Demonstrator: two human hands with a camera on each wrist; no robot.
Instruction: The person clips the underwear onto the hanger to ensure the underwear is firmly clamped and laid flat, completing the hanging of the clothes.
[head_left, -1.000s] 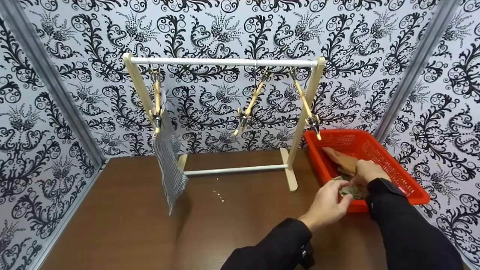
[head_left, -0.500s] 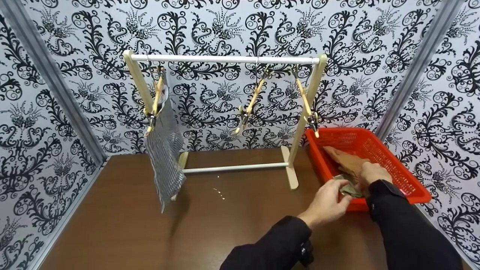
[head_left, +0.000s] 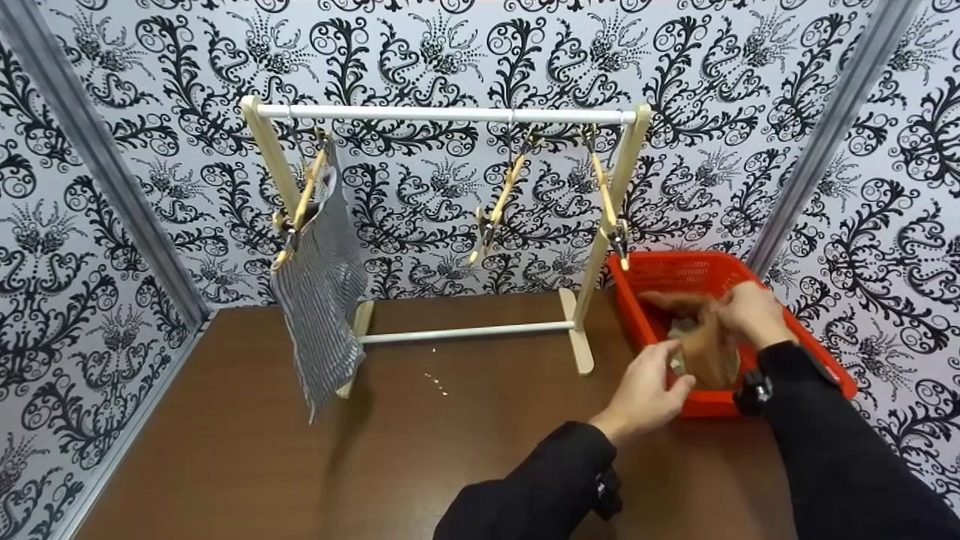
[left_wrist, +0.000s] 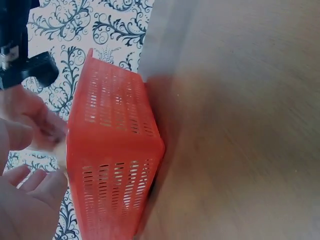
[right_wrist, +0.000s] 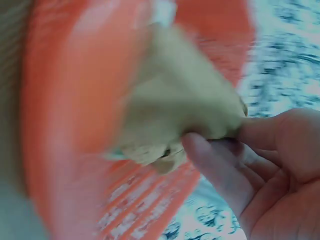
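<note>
My right hand (head_left: pixel 754 311) pinches a tan-brown cloth (head_left: pixel 709 356) inside the red plastic basket (head_left: pixel 712 406). In the right wrist view, thumb and fingers grip the edge of this cloth (right_wrist: pixel 180 90), which hangs in folds and is partly blurred. My left hand (head_left: pixel 646 394) is at the basket's near left corner, its fingers loosely bent and spread, with nothing seen in its grasp. The left wrist view shows the same hand (left_wrist: pixel 32 195) beside the basket's outer wall (left_wrist: pixel 112 150). A pale greenish cloth (head_left: pixel 677 363) shows between the left fingers and the brown cloth.
A wooden rack with a white top rod (head_left: pixel 442 114) stands left of the basket on the brown table (head_left: pixel 480 450). A grey striped garment (head_left: pixel 322 270) hangs from its left hanger. Two bare hangers with clips (head_left: pixel 508 187) hang farther right. Patterned walls enclose the table.
My right hand has lifted and drawn the brown cloth up and over toward the basket's near side, uncovering part of the basket. The left hand has shifted slightly. The striped garment has swung round.
</note>
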